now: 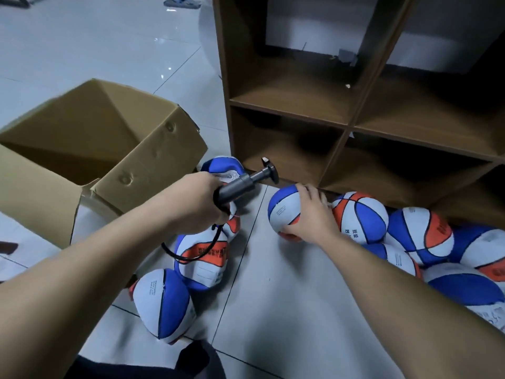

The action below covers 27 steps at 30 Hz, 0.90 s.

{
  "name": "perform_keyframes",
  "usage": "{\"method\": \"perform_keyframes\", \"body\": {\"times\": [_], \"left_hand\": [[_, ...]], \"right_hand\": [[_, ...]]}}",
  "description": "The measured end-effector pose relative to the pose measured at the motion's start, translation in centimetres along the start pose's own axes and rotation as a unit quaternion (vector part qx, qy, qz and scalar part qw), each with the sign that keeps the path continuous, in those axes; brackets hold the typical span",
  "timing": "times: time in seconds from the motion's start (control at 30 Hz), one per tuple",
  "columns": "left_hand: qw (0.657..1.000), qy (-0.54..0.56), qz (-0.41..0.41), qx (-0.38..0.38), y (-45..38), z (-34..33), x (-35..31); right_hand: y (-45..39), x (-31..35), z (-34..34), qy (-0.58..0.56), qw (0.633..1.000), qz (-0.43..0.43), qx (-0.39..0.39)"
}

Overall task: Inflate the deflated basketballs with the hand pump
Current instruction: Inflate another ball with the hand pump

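The left hand [199, 203] grips the barrel of a black hand pump [240, 186], its T-handle pointing toward a wooden shelf unit [352, 124], its thin black hose [191, 250] looping down over a flattened ball [203, 262]. The right hand [311, 214] holds a blue, white and orange basketball [282, 210] on the tiled floor [273, 310]. More such balls crowd together at the right [420, 236], by the shelf's foot. An open cardboard box [90, 149] stands to the left, another limp ball [164, 305] lying near it.
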<state>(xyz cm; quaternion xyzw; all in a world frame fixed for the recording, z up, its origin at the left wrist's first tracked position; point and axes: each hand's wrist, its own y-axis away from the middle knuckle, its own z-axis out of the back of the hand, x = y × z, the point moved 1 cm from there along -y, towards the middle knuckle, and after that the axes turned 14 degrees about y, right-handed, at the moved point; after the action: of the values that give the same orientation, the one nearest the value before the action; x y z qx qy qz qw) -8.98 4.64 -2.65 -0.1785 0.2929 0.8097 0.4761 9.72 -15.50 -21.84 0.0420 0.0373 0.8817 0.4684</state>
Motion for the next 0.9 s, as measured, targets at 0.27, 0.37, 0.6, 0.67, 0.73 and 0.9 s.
{"method": "perform_keyframes", "body": {"times": [0.27, 0.37, 0.6, 0.67, 0.73, 0.9], "left_hand": [[1.000, -0.003, 0.014, 0.021, -1.1, -0.5, 1.8], [1.000, 0.007, 0.016, 0.017, -1.4, -0.4, 1.9], [1.000, 0.009, 0.009, 0.024, -0.7, -0.1, 1.3], [1.000, 0.005, 0.013, 0.023, -0.1, 0.2, 1.3], [1.000, 0.003, 0.020, 0.018, 0.8, 0.9, 1.6], [0.998, -0.014, 0.062, -0.011, 3.8, 3.2, 3.7]], "right_hand": [[-4.5, -1.1, -3.3, 0.005, 1.000, -0.003, 0.022], [-4.8, -1.3, -2.9, 0.027, 0.999, 0.000, 0.017], [-2.5, -0.6, -1.4, 0.076, 0.995, -0.007, -0.068], [-0.3, 0.9, -0.8, 0.049, 0.991, -0.019, -0.122], [2.5, 3.4, -0.1, -0.024, 0.986, -0.005, -0.165], [9.9, 13.0, 1.1, -0.207, 0.964, 0.126, -0.109]]}}
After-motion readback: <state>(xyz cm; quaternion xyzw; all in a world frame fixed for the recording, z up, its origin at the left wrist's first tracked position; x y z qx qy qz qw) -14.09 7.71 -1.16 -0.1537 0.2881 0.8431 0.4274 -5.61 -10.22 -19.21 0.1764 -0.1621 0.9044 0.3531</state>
